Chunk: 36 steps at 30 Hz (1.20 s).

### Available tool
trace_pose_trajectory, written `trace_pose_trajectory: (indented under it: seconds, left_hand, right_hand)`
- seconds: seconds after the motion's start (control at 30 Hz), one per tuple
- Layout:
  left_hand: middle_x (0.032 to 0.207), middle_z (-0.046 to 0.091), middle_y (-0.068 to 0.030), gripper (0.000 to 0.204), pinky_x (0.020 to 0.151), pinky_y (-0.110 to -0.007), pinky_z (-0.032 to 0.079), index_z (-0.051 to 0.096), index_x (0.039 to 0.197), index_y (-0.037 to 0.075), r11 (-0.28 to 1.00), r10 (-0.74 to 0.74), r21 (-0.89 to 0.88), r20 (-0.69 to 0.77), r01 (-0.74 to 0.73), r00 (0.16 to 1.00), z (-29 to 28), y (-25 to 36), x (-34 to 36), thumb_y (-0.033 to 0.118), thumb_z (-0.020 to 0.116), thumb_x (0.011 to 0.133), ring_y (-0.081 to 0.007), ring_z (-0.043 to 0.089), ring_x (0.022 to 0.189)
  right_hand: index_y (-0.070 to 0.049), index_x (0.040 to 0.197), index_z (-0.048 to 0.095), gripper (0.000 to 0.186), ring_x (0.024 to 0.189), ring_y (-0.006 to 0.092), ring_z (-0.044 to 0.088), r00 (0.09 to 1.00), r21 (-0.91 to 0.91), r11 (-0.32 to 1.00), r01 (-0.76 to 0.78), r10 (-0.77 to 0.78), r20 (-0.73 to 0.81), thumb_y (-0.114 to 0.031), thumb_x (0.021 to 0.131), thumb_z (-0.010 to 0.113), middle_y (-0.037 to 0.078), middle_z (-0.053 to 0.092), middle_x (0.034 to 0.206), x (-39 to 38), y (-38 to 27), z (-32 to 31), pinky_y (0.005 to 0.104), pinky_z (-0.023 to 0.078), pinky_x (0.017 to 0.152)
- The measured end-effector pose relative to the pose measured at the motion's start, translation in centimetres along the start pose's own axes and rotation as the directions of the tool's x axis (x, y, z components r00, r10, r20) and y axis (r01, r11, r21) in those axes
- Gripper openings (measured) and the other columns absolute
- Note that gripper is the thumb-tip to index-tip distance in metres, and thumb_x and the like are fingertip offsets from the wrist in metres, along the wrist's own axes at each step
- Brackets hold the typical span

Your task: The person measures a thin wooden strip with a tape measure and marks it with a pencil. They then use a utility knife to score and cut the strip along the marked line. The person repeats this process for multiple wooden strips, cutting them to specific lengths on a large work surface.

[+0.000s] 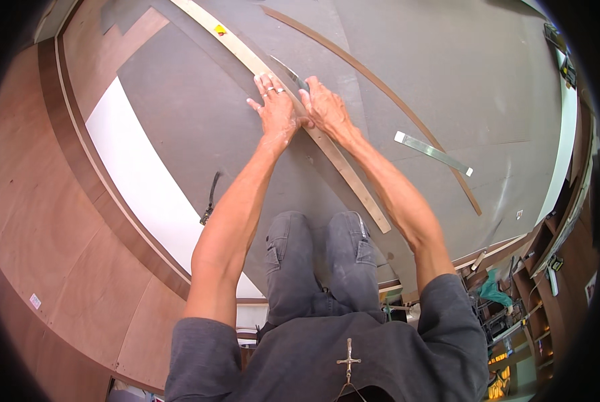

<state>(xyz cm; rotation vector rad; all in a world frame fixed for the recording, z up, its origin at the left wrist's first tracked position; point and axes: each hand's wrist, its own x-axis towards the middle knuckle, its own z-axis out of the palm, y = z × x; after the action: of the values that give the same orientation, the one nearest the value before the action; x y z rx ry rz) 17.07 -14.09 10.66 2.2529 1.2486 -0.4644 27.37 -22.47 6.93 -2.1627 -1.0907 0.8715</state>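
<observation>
A long pale wooden strip (343, 167) lies slantwise across the grey sheet (199, 114) before me. My left hand (274, 110), with rings on its fingers, presses flat on the strip, fingers stretched out. Close beside it, over the strip's right edge, my right hand (327, 110) is closed around a thin tool. Its narrow blade and grey front end look like a knife (293, 75), pointing away along the strip; the handle is mostly hidden in my palm. A small yellow piece (220, 30) sits on the strip's far part.
A long brown strip (387, 90) and a metal straightedge (434, 153) with white ends lie to the right. A black strap-like thing (210, 199) rests by my left forearm. Reddish wood panels (65, 221) border the left; tools and a green cloth (494, 289) are at lower right.
</observation>
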Motion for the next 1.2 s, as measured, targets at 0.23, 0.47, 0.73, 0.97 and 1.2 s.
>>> trace_pose_trajectory:
  seconds: [0.23,0.47,0.73,0.97,1.2]
  left_hand:
    - [0.169,0.016,-0.0289,0.074,0.116,-0.078,0.024,0.023,0.158,-0.011,0.999,0.033,-0.02,-0.098,-0.036,0.995,1.9,-1.1,0.7,0.032,0.052,0.105,-0.0455,0.009,0.16]
    - [0.171,0.013,-0.0238,0.129,0.117,-0.079,0.024,0.019,0.159,-0.008,0.999,0.038,0.031,-0.146,-0.034,0.989,3.7,-2.6,0.9,0.032,0.098,0.065,-0.0423,0.006,0.161]
    - [0.17,0.01,-0.0195,0.144,0.118,-0.077,0.026,0.017,0.159,-0.003,0.997,-0.006,-0.081,0.006,0.007,1.0,-0.6,-0.3,-0.1,0.036,0.104,0.051,-0.0405,0.006,0.161]
    - [0.171,0.008,-0.0207,0.148,0.118,-0.076,0.027,0.014,0.16,-0.005,0.998,-0.011,-0.061,0.036,0.013,0.999,-0.5,-0.2,-0.3,0.038,0.104,0.051,-0.0407,0.006,0.161]
    - [0.17,0.011,-0.0237,0.118,0.114,-0.08,0.029,0.018,0.16,-0.007,1.0,0.028,-0.007,-0.128,-0.029,0.991,2.9,-2.3,1.0,0.035,0.09,0.077,-0.0425,0.005,0.161]
  right_hand:
    - [-0.003,0.118,0.048,0.027,0.096,0.0518,0.069,0.995,-0.014,1.0,-0.028,0.029,0.1,-0.028,0.108,0.05,0.031,0.068,0.107,2.0,-1.8,0.4,0.0601,0.055,0.082]
    - [-0.007,0.122,0.045,0.025,0.092,0.0528,0.068,0.979,-0.047,0.999,-0.024,0.033,0.2,-0.027,0.108,0.048,0.03,0.068,0.099,-0.4,-0.5,0.8,0.0617,0.053,0.081]
    - [-0.008,0.127,0.048,0.028,0.088,0.0498,0.067,0.85,-0.296,0.901,-0.319,0.41,0.332,-0.023,0.106,0.056,0.027,0.066,0.101,-32.5,11.6,-5.4,0.0592,0.054,0.072]
    - [-0.004,0.122,0.047,0.027,0.089,0.0524,0.065,0.99,0.04,0.994,-0.103,0.099,0.096,-0.023,0.105,0.057,0.027,0.067,0.107,-17.4,4.3,-4.1,0.0594,0.052,0.072]
    - [-0.002,0.114,0.046,0.024,0.087,0.0533,0.068,0.991,-0.007,1.0,-0.002,0.003,0.137,-0.022,0.104,0.053,0.03,0.07,0.092,2.6,-2.2,1.0,0.0601,0.054,0.076]
